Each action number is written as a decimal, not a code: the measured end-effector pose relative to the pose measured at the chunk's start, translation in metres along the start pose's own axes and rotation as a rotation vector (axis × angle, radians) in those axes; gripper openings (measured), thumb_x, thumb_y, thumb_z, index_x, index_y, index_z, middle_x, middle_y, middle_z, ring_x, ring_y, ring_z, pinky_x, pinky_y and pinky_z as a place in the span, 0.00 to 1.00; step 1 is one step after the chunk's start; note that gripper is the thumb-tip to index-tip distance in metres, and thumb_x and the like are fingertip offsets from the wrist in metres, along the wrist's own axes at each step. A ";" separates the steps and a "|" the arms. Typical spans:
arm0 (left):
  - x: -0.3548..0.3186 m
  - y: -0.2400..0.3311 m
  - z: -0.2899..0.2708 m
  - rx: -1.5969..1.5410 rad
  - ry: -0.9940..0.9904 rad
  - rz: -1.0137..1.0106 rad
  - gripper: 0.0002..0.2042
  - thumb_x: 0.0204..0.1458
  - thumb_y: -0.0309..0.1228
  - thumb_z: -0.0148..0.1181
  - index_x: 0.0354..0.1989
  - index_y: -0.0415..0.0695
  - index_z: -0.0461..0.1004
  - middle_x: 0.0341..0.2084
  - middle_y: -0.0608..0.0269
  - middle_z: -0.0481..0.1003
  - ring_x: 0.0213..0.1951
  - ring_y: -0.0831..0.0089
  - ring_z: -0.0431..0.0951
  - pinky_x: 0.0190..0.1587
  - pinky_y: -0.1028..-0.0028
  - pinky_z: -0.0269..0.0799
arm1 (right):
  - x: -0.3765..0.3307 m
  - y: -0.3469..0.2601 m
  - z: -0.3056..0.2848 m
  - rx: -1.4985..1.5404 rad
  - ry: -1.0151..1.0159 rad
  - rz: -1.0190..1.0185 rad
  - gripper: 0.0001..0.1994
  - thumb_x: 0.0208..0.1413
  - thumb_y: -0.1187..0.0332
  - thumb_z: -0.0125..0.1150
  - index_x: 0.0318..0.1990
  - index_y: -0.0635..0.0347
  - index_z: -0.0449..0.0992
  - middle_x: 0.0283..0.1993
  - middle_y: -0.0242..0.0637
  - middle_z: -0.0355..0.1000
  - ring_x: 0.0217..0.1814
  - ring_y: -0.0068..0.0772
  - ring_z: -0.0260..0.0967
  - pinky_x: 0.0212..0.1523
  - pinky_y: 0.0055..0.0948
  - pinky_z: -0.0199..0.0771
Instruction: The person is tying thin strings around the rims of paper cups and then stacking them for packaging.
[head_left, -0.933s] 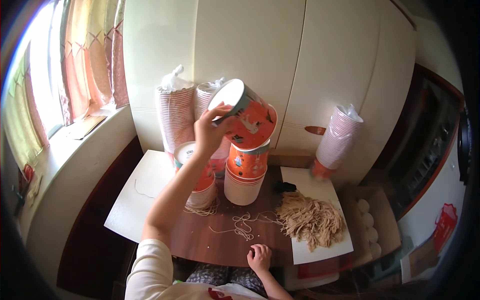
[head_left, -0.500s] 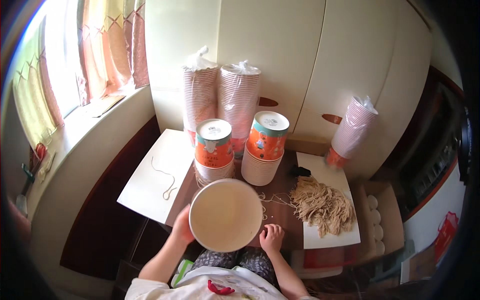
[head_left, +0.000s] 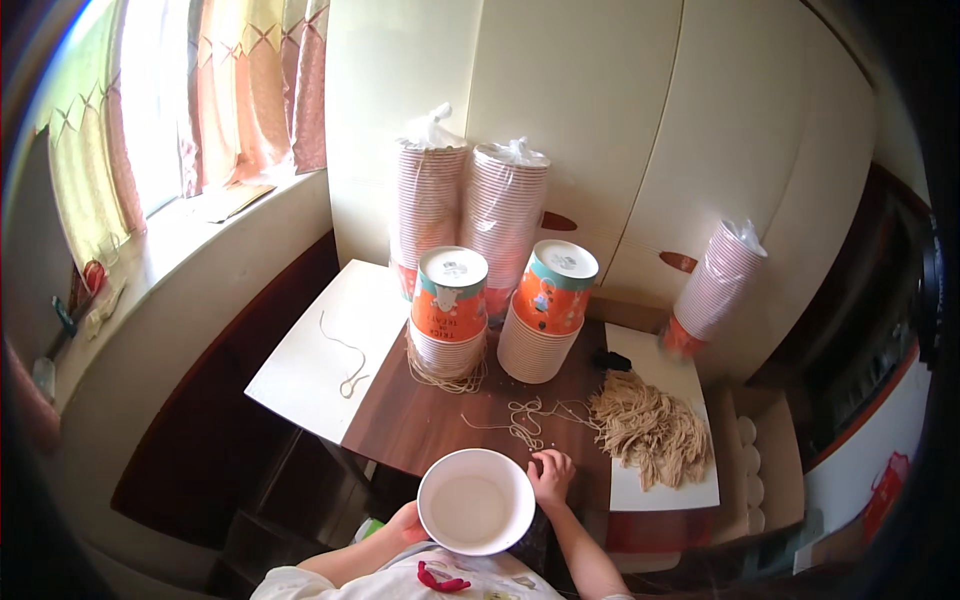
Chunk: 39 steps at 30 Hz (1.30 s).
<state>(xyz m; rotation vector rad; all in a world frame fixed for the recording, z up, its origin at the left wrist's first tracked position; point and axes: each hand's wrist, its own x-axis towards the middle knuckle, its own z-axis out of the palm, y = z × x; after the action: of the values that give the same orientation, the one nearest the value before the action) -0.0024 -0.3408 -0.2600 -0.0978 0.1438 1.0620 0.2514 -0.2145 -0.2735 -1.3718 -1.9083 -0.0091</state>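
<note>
Both forearms are coming up from the lower edge, bent in close to the body. The left hand [head_left: 407,522] is sitting low and mostly hidden, only its knuckles and thumb side showing, curled in a grip. The right hand [head_left: 552,475] is reaching slightly further forward, palm down, its fingers [head_left: 545,461] bunching together and pressing downward, wrist angling up from the forearm.

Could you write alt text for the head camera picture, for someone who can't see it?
Seen from above, a person's left hand holds a white paper cup mouth up, while the right hand rests on a brown table by loose strings. Behind stand two stacks of orange cups, and a pile of tan string lies to the right.
</note>
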 end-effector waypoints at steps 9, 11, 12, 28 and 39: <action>0.022 -0.010 0.019 -0.233 -0.065 -0.199 0.18 0.53 0.35 0.45 0.49 0.39 0.67 0.46 0.53 0.69 0.48 0.60 0.69 0.51 0.59 0.64 | 0.103 -0.044 0.070 0.097 -0.533 -0.170 0.12 0.41 0.55 0.63 0.32 0.47 0.74 0.37 0.28 0.67 0.46 0.33 0.62 0.45 0.38 0.56; 0.021 -0.008 0.019 -0.298 -0.075 -0.243 0.18 0.53 0.35 0.45 0.49 0.39 0.67 0.46 0.53 0.69 0.48 0.61 0.69 0.51 0.59 0.64 | 0.108 -0.051 0.085 0.051 -0.560 -0.197 0.10 0.41 0.56 0.63 0.29 0.47 0.74 0.36 0.29 0.66 0.45 0.34 0.60 0.44 0.40 0.56; 0.022 -0.008 0.021 -0.333 -0.080 -0.266 0.18 0.53 0.35 0.45 0.49 0.39 0.67 0.46 0.53 0.69 0.48 0.61 0.69 0.51 0.59 0.64 | 0.110 -0.052 0.092 0.044 -0.604 -0.180 0.09 0.41 0.57 0.63 0.27 0.48 0.73 0.36 0.29 0.66 0.45 0.34 0.60 0.44 0.40 0.56; 0.003 0.020 0.129 1.806 0.441 0.283 0.18 0.47 0.35 0.58 0.44 0.38 0.67 0.31 0.58 0.72 0.28 0.73 0.73 0.31 0.76 0.70 | 0.122 -0.083 -0.110 0.871 -0.609 0.286 0.06 0.48 0.75 0.59 0.33 0.64 0.70 0.28 0.35 0.72 0.31 0.23 0.71 0.34 0.23 0.71; 0.019 0.013 0.135 1.776 0.491 0.181 0.21 0.44 0.25 0.53 0.50 0.40 0.64 0.15 0.63 0.65 0.17 0.77 0.65 0.23 0.77 0.64 | 0.077 -0.115 -0.119 0.608 -0.676 0.027 0.06 0.42 0.76 0.60 0.31 0.59 0.72 0.28 0.36 0.70 0.32 0.38 0.69 0.34 0.31 0.69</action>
<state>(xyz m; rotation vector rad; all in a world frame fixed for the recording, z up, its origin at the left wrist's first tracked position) 0.0044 -0.2982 -0.1303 1.2787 1.4869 0.7482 0.2166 -0.2510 -0.0982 -1.0334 -2.1478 1.0770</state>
